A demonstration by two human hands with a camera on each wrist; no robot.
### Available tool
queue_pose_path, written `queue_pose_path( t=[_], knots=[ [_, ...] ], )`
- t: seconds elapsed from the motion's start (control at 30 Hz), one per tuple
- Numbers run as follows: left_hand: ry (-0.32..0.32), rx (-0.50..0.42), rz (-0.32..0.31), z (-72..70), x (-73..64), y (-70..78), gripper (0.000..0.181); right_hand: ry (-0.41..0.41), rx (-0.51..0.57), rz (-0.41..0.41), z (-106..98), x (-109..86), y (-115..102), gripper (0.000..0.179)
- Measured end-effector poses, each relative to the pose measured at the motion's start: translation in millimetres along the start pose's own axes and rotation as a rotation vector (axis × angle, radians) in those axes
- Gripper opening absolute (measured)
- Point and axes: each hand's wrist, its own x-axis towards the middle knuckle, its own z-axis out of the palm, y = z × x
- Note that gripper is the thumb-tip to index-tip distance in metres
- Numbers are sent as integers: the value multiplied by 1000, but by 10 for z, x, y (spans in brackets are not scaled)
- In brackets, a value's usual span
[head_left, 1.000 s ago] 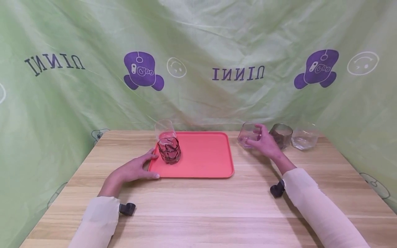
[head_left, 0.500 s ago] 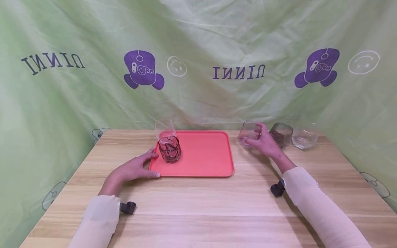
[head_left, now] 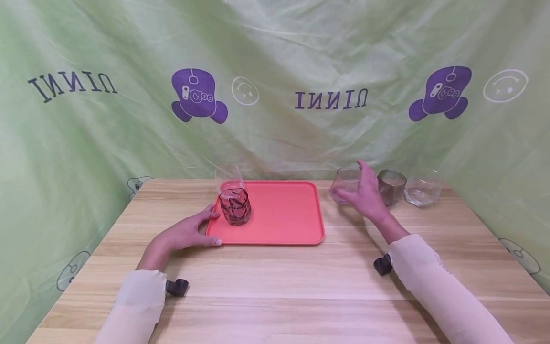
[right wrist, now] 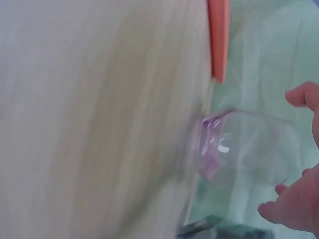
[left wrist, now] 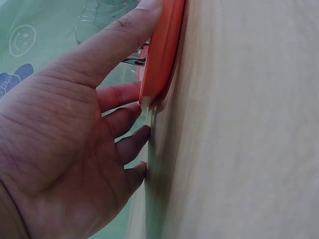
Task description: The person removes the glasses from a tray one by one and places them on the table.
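Observation:
My left hand rests at the left end of a red tray. In the left wrist view its thumb lies along the tray's rim, with the other fingers loosely bent beside the edge. On the tray's left side stand a dark, wavy drinking glass and, behind it, a clear glass. Right of the tray, my right hand is spread about a clear glass with a purplish base. The right wrist view shows a gap between that glass and the thumb; the fingers hold nothing.
A smoky grey glass stands just right of my right hand, with a clear faceted glass beyond it. Wooden tabletop runs toward me. A green printed cloth hangs behind the table's back edge.
My right hand has let go of the clear glass: its fingers have straightened and risen from the rim. That glass stays in place. The left hand and tray have not moved.

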Motion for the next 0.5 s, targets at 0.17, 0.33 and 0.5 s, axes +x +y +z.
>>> queue_pose_path(
  t=[0.17,0.33,0.5],
  knots=[
    [3,-1,-5,-7,-2,-3,93,84,22,-81,66,-6,-176,100],
    [7,4,-4,-8,-4,-8,93,92,78,-142,179,-21,-355,93],
    [2,3,0,8,2,-2,94,49,101,-217,337,-51,-538,91]
  ],
)
